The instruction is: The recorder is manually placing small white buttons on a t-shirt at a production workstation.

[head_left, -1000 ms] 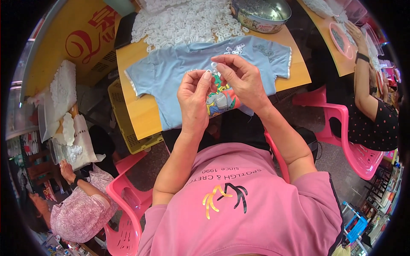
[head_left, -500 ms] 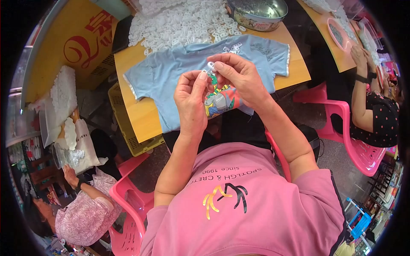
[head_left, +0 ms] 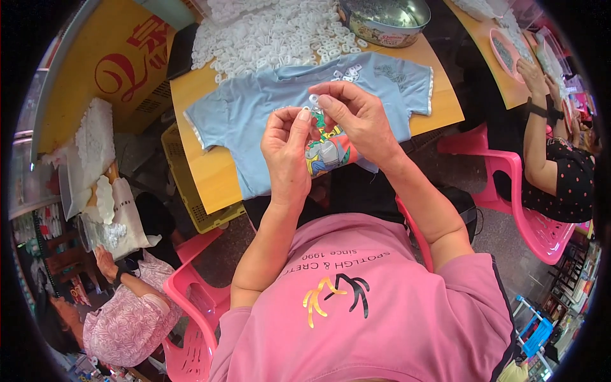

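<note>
Both hands meet above the light-blue shirt spread on the worktop. The right hand pinches a small white ring at its fingertips; the left hand, fingers closed just beside it, sits slightly lower-left, equally near.

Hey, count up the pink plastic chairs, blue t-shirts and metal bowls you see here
Pink plastic chairs: 3
Blue t-shirts: 1
Metal bowls: 1
Total: 5

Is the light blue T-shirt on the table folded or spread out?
Spread out: the light blue T-shirt lies flat on the table, both sleeves extended.
</note>
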`<action>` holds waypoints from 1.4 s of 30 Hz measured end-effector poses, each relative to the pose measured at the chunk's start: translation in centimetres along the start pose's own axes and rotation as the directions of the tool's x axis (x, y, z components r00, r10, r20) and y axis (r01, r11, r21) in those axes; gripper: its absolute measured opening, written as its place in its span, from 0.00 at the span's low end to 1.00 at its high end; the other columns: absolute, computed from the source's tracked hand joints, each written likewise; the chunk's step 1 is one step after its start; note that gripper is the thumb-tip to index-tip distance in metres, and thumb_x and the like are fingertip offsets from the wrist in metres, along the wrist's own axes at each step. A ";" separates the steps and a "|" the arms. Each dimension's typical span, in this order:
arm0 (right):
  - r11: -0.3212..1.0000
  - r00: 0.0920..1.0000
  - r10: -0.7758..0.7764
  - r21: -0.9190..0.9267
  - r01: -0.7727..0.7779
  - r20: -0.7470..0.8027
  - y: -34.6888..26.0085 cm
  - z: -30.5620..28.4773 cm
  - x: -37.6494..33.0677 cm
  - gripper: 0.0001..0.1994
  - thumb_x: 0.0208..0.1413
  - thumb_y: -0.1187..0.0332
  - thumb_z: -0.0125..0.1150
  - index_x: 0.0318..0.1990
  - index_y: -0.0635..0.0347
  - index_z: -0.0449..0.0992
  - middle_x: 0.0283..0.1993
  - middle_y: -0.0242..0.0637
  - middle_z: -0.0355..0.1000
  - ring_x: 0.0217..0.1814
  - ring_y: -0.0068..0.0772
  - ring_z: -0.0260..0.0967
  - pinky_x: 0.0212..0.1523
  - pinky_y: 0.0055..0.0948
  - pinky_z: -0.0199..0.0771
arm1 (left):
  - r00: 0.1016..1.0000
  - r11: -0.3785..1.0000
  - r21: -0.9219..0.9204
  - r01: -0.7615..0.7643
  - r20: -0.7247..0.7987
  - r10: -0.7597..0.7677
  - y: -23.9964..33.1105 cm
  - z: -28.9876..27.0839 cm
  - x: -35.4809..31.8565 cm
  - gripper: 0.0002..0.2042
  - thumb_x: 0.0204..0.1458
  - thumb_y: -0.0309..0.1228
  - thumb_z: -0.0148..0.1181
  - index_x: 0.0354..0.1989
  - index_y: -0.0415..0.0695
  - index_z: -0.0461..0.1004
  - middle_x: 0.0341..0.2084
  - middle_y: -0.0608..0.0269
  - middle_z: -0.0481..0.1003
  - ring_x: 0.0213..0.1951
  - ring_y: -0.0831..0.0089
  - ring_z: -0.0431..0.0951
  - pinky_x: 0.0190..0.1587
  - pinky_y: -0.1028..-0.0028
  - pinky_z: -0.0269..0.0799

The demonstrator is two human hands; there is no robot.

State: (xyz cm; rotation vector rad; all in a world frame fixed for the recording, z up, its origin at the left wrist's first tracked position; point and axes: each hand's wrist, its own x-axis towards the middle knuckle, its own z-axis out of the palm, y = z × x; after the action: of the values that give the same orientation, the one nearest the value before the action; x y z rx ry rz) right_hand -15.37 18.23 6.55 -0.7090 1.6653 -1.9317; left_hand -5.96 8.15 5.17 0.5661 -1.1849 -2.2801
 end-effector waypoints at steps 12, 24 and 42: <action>0.949 0.972 -0.230 -0.212 0.233 0.038 0.7 0.2 -0.2 0.10 0.63 0.73 0.54 0.49 0.67 0.74 0.32 0.28 0.70 0.32 0.14 0.65 0.33 0.18 0.69 | 1.000 0.999 0.029 -0.024 -0.012 0.025 0.1 0.2 -0.3 0.05 0.58 0.27 0.58 0.38 0.39 0.70 0.30 0.66 0.72 0.28 0.83 0.70 0.33 0.82 0.67; 0.972 0.982 -0.184 -0.154 0.176 -0.042 0.8 1.4 -0.8 0.09 0.62 0.77 0.54 0.48 0.67 0.76 0.39 0.29 0.70 0.37 0.15 0.68 0.37 0.18 0.71 | 0.999 0.998 -0.035 -0.053 -0.012 0.053 -0.1 0.3 -0.4 0.05 0.58 0.25 0.60 0.37 0.37 0.71 0.29 0.62 0.76 0.29 0.80 0.75 0.35 0.81 0.71; 0.852 0.974 0.121 0.484 -0.201 0.191 -0.9 2.5 -1.7 0.26 0.61 0.72 0.57 0.65 0.62 0.57 0.41 0.35 0.72 0.33 0.17 0.67 0.34 0.21 0.71 | 0.911 0.942 0.122 -0.312 0.318 0.261 0.3 -1.8 -0.6 0.21 0.63 0.46 0.50 0.52 0.38 0.72 0.56 0.60 0.66 0.44 0.80 0.70 0.41 0.81 0.68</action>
State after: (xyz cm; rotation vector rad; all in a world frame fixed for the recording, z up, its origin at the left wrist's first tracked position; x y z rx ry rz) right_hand -12.46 17.68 7.57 -0.4757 1.0196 -2.0065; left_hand -4.45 7.24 4.51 0.0912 -1.5094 -2.0678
